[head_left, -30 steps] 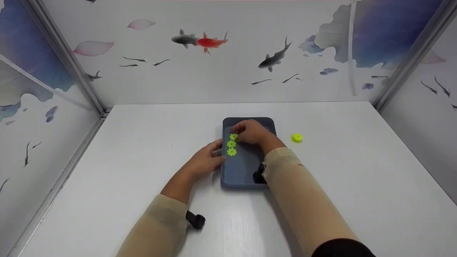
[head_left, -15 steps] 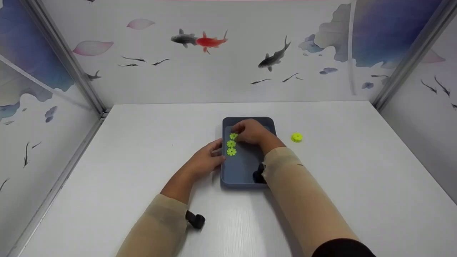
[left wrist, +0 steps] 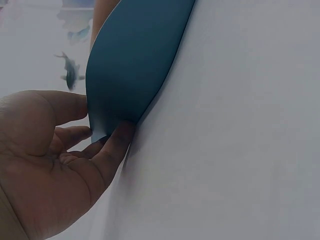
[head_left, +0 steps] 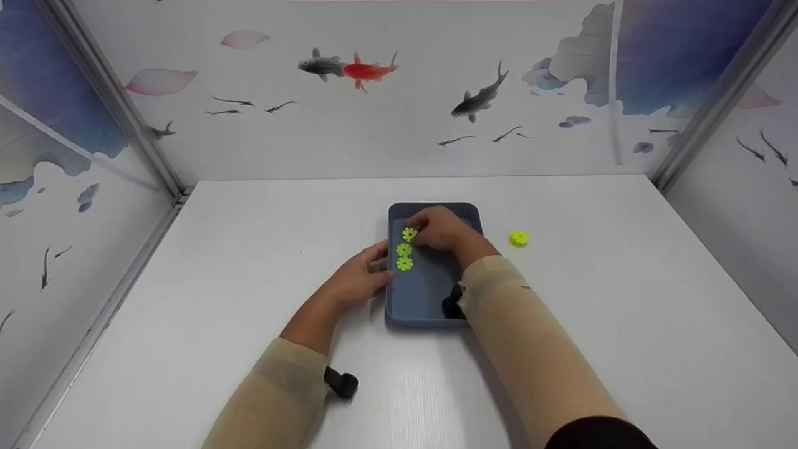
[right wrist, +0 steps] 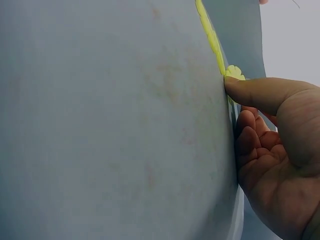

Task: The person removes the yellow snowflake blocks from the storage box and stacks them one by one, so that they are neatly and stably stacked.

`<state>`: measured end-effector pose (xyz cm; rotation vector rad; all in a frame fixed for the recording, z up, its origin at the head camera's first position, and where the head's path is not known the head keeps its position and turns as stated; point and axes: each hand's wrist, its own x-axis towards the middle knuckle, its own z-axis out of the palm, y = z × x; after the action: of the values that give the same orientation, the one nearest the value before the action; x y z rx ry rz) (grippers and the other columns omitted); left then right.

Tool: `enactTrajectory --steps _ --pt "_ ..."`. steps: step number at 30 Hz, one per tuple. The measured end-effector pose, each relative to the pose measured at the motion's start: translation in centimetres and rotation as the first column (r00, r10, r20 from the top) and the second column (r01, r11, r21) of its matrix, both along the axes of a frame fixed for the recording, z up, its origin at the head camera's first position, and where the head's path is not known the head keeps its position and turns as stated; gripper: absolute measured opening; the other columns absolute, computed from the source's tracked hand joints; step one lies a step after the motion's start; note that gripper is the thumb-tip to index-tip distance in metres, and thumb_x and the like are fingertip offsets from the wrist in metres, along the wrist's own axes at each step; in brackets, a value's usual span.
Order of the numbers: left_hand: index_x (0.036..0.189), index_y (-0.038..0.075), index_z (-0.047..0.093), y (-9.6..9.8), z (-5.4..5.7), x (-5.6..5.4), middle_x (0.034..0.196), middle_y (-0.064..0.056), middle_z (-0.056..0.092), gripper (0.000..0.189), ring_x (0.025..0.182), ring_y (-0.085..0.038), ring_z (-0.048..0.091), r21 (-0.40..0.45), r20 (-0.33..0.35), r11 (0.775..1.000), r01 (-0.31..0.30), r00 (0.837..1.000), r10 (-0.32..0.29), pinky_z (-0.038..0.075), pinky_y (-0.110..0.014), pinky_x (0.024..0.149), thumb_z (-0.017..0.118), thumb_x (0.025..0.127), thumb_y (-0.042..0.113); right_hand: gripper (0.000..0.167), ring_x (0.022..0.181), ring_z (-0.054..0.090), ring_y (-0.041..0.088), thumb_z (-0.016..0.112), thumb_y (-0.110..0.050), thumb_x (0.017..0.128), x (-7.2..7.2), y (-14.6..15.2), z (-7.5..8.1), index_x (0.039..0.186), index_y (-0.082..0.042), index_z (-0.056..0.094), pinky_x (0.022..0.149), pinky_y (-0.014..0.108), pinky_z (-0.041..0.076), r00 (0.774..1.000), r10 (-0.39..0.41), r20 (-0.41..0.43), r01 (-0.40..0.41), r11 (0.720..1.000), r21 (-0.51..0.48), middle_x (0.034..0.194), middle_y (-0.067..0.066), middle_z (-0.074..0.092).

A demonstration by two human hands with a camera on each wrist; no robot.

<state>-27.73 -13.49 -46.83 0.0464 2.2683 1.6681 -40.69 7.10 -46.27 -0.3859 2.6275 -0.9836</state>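
Note:
Three yellow-green notched plastic discs lie in a line along the left side of a blue-grey tray [head_left: 424,293]: a near disc [head_left: 404,264], a middle disc [head_left: 404,249] and a far disc [head_left: 409,234]. My right hand [head_left: 441,229] pinches the far disc by its edge; in the right wrist view the thumb covers part of that disc [right wrist: 235,72]. My left hand [head_left: 356,279] holds the tray's left wall. In the left wrist view, its thumb meets the rim and a finger presses the outer face of the tray [left wrist: 130,60].
To the tray's right, another yellow-green disc or small stack of discs [head_left: 518,238] lies on the white table [head_left: 598,299]. Patterned panels [head_left: 399,143] stand at the back and both sides. The right forearm [head_left: 536,330] crosses the tray's near right corner.
The far disc has shifted slightly away from the middle one, widening the gap between them, with my right fingers still on it. The left hand stays on the tray wall.

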Motion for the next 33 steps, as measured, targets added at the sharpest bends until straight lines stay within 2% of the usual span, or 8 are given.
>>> enactTrajectory --steps 6,11,16,19,24,27,31,33 --pt "0.170 0.024 0.032 -0.1 0.0 -0.1 0.175 -0.003 0.037 0.071 0.158 -0.026 0.045 -0.011 0.000 1.000 -0.001 1.000 0.001 0.050 -0.045 0.123 0.064 0.107 0.016 0.038 0.118 0.066 0.027 0.071 -0.022 0.101 -0.1 0.0 -0.3 0.139 -0.018 0.073 0.110 0.048 0.057 0.999 -0.027 -0.025 0.027 0.999 -0.018 0.135 0.007 0.072" --pt "0.170 0.024 0.032 -0.2 0.0 0.0 0.174 -0.002 0.038 0.071 0.158 -0.025 0.045 -0.031 -0.001 1.000 -0.006 1.000 0.006 0.049 -0.044 0.123 0.064 0.107 0.017 0.034 0.118 0.066 0.027 0.061 -0.026 0.106 -0.3 -0.1 -0.6 0.136 -0.020 0.074 0.109 0.047 0.057 0.998 -0.061 -0.022 0.059 0.994 -0.087 0.137 0.007 0.071" --pt "0.171 0.022 0.031 -0.1 0.0 0.0 0.174 -0.002 0.039 0.072 0.157 -0.025 0.046 -0.016 -0.006 1.000 0.000 1.000 0.000 0.049 -0.045 0.123 0.064 0.107 0.017 0.033 0.108 0.067 0.026 0.062 -0.026 0.104 -0.6 0.0 -0.5 0.132 -0.018 0.076 0.094 0.040 0.061 0.997 -0.075 -0.027 0.069 0.981 -0.180 0.127 0.007 0.073" --pt "0.170 0.022 0.031 0.0 0.1 0.1 0.174 -0.002 0.039 0.071 0.157 -0.025 0.047 -0.016 -0.006 1.000 -0.001 1.000 0.001 0.050 -0.044 0.123 0.064 0.107 0.017 0.032 0.104 0.067 0.024 0.064 -0.025 0.103 -0.6 0.1 0.1 0.131 -0.017 0.076 0.088 0.037 0.061 0.995 -0.096 -0.014 0.091 0.969 -0.232 0.123 0.007 0.073" --pt "0.170 0.022 0.032 0.2 0.1 0.1 0.174 -0.003 0.039 0.071 0.157 -0.027 0.047 -0.019 -0.002 1.000 -0.008 1.000 0.008 0.049 -0.045 0.123 0.064 0.107 0.016 0.030 0.104 0.067 0.024 0.066 -0.026 0.104 -0.2 0.3 2.3 0.130 -0.016 0.076 0.098 0.044 0.062 0.989 -0.147 0.016 0.143 0.920 -0.364 0.124 0.008 0.072" --pt "0.170 0.023 0.033 0.3 0.1 0.0 0.174 -0.002 0.039 0.071 0.157 -0.027 0.047 -0.037 0.000 0.999 -0.017 1.000 0.017 0.048 -0.045 0.124 0.065 0.107 0.016 0.028 0.103 0.069 0.024 0.069 -0.025 0.103 0.1 0.8 3.8 0.128 -0.014 0.076 0.102 0.048 0.062 0.985 -0.170 0.030 0.164 0.872 -0.461 0.122 0.009 0.074" --pt "0.170 0.023 0.033 0.2 0.1 -0.1 0.175 -0.002 0.038 0.071 0.158 -0.027 0.045 -0.045 0.005 0.999 -0.021 1.000 0.022 0.049 -0.045 0.124 0.065 0.107 0.017 0.027 0.099 0.068 0.024 0.071 -0.024 0.103 1.1 2.0 5.1 0.127 -0.012 0.076 0.097 0.041 0.064 0.983 -0.178 0.052 0.176 0.813 -0.555 0.117 0.007 0.073" --pt "0.170 0.023 0.032 0.2 0.1 -0.1 0.175 -0.002 0.037 0.071 0.158 -0.027 0.044 -0.041 0.007 0.999 -0.019 1.000 0.019 0.049 -0.045 0.124 0.065 0.107 0.016 0.027 0.095 0.068 0.023 0.070 -0.024 0.104 1.8 2.8 5.5 0.127 -0.011 0.076 0.090 0.035 0.064 0.983 -0.177 0.049 0.172 0.795 -0.582 0.115 0.006 0.072"
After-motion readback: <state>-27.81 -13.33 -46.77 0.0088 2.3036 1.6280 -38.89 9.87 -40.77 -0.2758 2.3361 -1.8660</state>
